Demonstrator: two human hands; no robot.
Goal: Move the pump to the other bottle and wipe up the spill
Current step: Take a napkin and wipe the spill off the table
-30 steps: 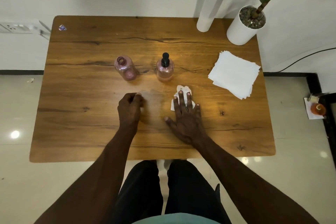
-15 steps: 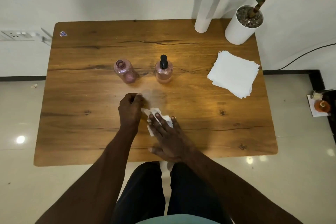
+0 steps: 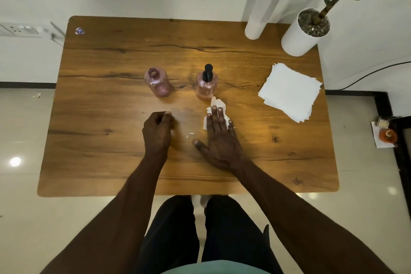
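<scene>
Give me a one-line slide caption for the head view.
Right hand presses tissue on table beside pump bottle.

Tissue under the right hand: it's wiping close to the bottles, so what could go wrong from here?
1. The tissue under the right hand lies just in front of the pump bottle; a forward stroke could knock it over.
2. The tissue seems to be shedding: a scrap lies on the table, and more may tear off.
3. A dull smear remains beside the left hand, so the spill may be missed.
</scene>
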